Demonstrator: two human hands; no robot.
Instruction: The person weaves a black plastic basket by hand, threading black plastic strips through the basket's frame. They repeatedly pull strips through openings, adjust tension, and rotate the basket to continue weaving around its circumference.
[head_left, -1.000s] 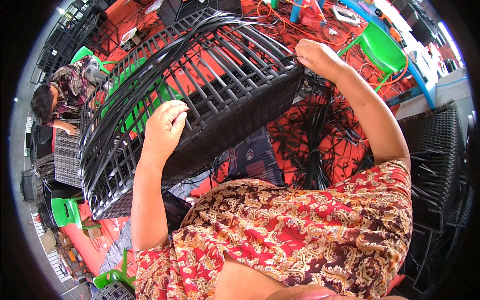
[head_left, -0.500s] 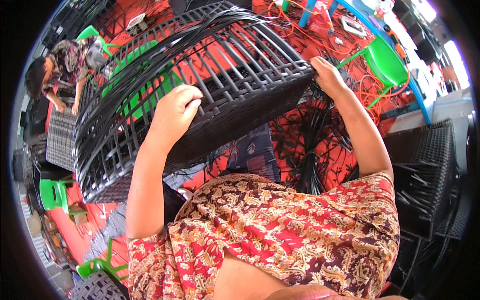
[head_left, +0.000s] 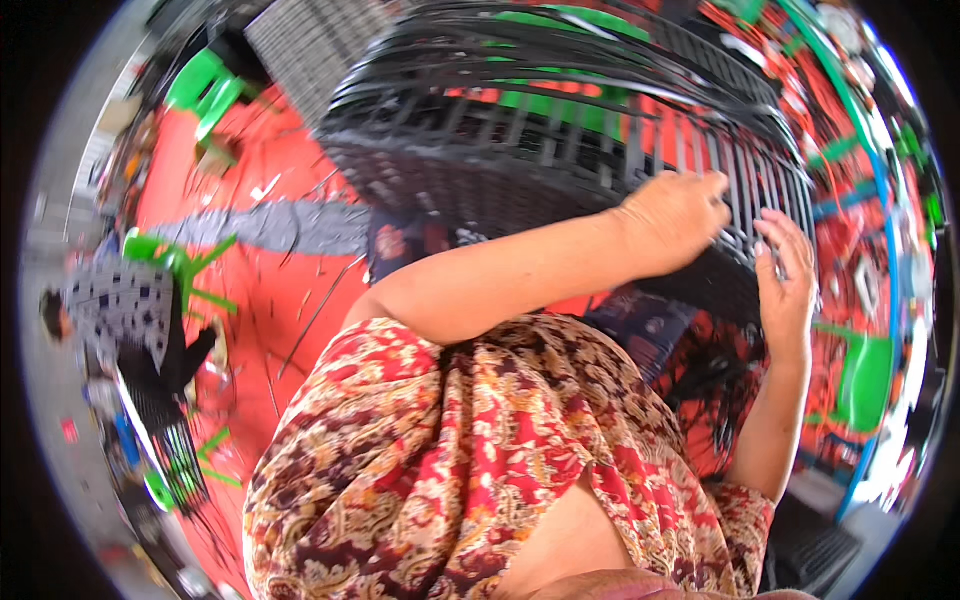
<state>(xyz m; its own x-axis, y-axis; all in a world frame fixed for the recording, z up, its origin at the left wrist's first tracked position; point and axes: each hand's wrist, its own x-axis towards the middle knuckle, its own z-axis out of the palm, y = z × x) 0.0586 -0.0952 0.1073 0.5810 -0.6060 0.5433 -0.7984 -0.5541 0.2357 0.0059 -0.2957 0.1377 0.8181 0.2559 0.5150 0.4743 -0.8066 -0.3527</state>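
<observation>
A large black woven piece (head_left: pixel 420 185), like a wicker basket or furniture frame, tilts in front of me. Its near side is densely woven, and upright slats (head_left: pixel 560 140) stand spaced apart above. Long loose black strips (head_left: pixel 480 60) arch over the far side. My left hand (head_left: pixel 675 222) reaches across to the right part of the piece, fingers closed at the slats; what they grip is hidden. Beside it, at the right end, my right hand (head_left: pixel 786 265) has its fingers bent and apart, close to the woven edge, with nothing plainly held.
Red sheeting (head_left: pixel 310 300) covers the floor, with scattered strips. Green chairs (head_left: pixel 205 90) stand at left and right. Another person in a patterned shirt (head_left: pixel 125 310) sits at the left. A grey woven panel (head_left: pixel 325 50) lies beyond; a blue table edge (head_left: pixel 885 270) runs along the right.
My view has turned left. My left hand has moved along the woven edge to the right, close to my right hand. My right hand has let go of the corner.
</observation>
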